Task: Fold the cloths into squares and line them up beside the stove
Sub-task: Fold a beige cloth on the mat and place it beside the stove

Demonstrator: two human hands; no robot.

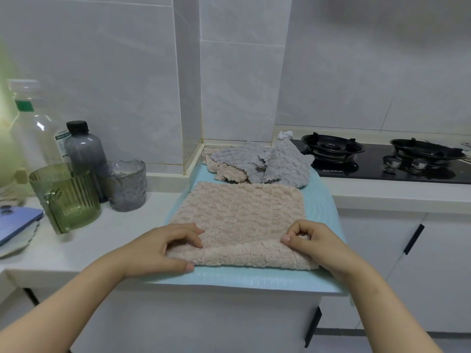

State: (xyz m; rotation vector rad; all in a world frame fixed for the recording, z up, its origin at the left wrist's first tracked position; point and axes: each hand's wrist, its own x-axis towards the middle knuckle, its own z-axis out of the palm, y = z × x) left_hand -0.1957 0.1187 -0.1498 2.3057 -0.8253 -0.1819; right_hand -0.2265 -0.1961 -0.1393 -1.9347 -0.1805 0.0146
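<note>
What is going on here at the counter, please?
A person is folding a beige cloth on a light blue mat. The left hand and the right hand each grip its near edge, which is turned a little way over the rest. Behind it, a grey cloth and a second beige cloth lie crumpled beside the stove, not yet folded.

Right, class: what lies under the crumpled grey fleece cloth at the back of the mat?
A crumpled beige fleece cloth pokes out beneath the crumpled grey fleece cloth, both on the pale blue silicone mat. Whatever else lies under the grey one is hidden.
</note>
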